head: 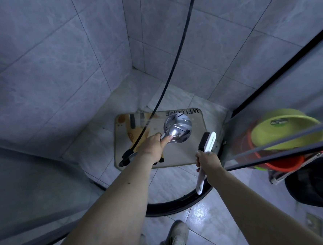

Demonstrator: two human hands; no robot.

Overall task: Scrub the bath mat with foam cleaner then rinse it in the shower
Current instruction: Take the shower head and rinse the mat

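1. Head view: the bath mat (179, 153), printed WELCOME, is lying flat on the tiled shower floor (171, 180) in the corner of the stall.
2. The left hand (152, 146) is gripping the handle of a chrome shower head (177, 127), fingers curled round it, holding it over the mat; its black hose (178, 45) is running upward.
3. The right hand (206, 162) is clasping a white scrub brush (208, 141) by its handle, bristle end above the mat's right edge.
4. Yellow and orange basins (282, 134) are sitting behind the glass at right.

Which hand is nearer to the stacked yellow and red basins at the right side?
Right. The right hand, gripping the white brush, is just left of the basins, behind the glass. The left hand holds the shower head farther left, above the mat.
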